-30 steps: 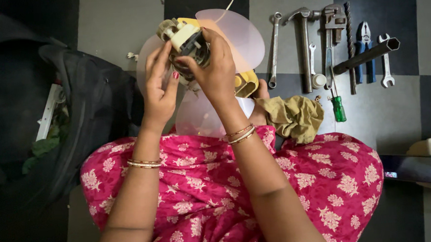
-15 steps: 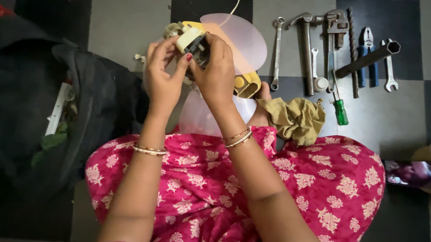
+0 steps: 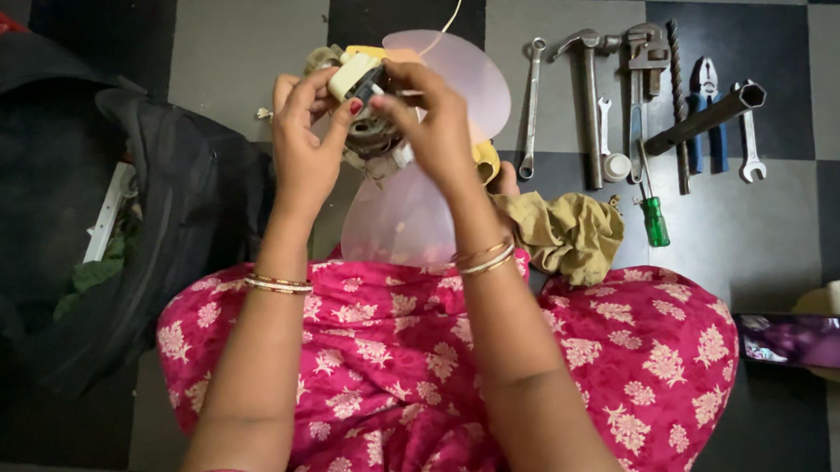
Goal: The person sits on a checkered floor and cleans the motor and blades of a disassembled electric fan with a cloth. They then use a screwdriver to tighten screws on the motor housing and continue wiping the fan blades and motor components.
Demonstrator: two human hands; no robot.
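Observation:
I hold a small fan motor (image 3: 367, 132) with a cream and yellow housing above my lap. My left hand (image 3: 306, 146) grips its left side, thumb and fingers on the cream part (image 3: 350, 75) at the top. My right hand (image 3: 432, 119) wraps the right side, fingertips pinching a small dark piece on top. Translucent pink fan blades (image 3: 458, 68) spread out behind and below the motor (image 3: 395, 218). A thin white cord (image 3: 454, 1) runs off from it to the top edge.
Tools lie in a row on the checkered floor at right: spanner (image 3: 530, 103), hammer (image 3: 589, 99), pipe wrench (image 3: 641, 67), pliers (image 3: 706, 112), dark pipe (image 3: 704, 119), green-handled screwdriver (image 3: 652, 214). An olive rag (image 3: 570, 232) lies by my knee. Black bag (image 3: 98, 207) at left, phone (image 3: 813, 343) at right.
Both hands have stayed on the motor; it sits slightly lower and more upright in view, and my fingers have shifted onto its top part.

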